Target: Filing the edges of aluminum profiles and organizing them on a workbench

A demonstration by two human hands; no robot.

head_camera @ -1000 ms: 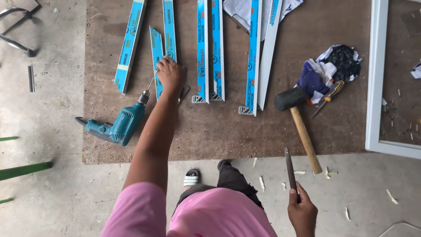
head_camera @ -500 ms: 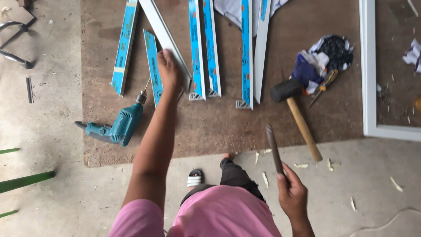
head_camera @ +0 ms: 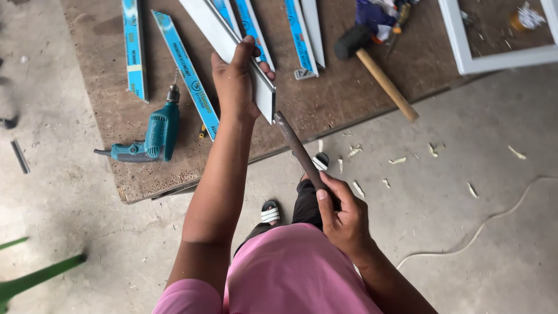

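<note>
1. The left hand (head_camera: 235,81) clamps the grey aluminium profile (head_camera: 229,43) end, lifted over the brown board (head_camera: 325,107) — hold it firm.
2. The right hand (head_camera: 343,218) grips the dark metal file (head_camera: 299,152), tip touching the cut end — keep it flat.

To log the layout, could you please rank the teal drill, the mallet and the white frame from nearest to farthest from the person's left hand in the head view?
From the left hand:
1. Teal drill, lower left on the board.
2. Mallet, to the right.
3. White frame, far right.
</note>
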